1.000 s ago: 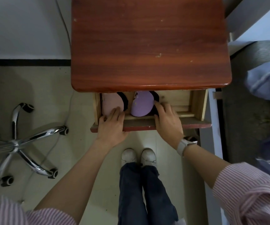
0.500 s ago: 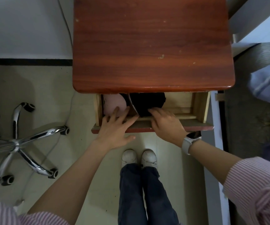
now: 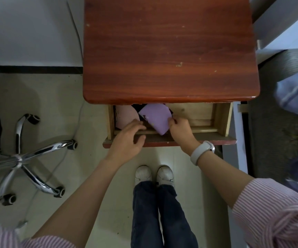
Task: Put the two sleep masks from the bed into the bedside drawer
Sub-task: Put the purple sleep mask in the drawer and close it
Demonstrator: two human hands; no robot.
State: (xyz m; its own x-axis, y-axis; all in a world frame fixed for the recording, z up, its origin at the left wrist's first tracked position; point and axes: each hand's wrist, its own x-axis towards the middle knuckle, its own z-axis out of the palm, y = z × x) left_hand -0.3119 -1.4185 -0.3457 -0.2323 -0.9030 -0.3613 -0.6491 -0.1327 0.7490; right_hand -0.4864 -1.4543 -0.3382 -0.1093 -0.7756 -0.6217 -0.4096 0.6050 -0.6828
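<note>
The bedside drawer (image 3: 221, 120) stands pulled out under the red-brown table top (image 3: 169, 51). Inside it on the left lies a pink sleep mask (image 3: 125, 116), partly under the table top. Beside it a purple sleep mask (image 3: 156, 119) sits tilted, its lower corner over the drawer's inner front rail. My right hand (image 3: 179, 130) pinches the purple mask's right edge. My left hand (image 3: 128, 140) rests over the drawer front, fingers spread and reaching toward the gap between the two masks, holding nothing.
A chrome swivel-chair base (image 3: 28, 154) stands on the floor to the left. The bed (image 3: 284, 122) with blue bedding (image 3: 296, 97) lies to the right. My shoes (image 3: 153, 174) are just under the drawer front. A white wall sits behind the table.
The purple mask has turned over from its dark side to its purple face. My right hand shifted right to its edge. My left hand moved slightly right along the drawer front.
</note>
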